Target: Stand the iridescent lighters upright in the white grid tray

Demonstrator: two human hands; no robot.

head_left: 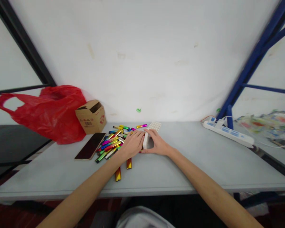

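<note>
A small white box-like piece [146, 140] is between my hands near the middle of the table. Thumb and fingers of my right hand [159, 144] curve round its right side. My left hand [134, 144] presses against its left side with the fingers together; the fingertips are partly hidden. Just behind lies a white tray with a grid of small cells [155, 126]. Left of my left hand is a loose pile of shiny metallic-coloured sticks that look like lighters [111, 145]. Two gold-and-red ones [118, 174] lie nearer the front edge.
A dark-screened phone [90, 146] lies left of the pile. Behind it stand an open cardboard box [91, 117] and a red plastic bag [59, 115]. At the right is a white power strip [228, 133] with cables. The grey table [199, 171] meets a white wall.
</note>
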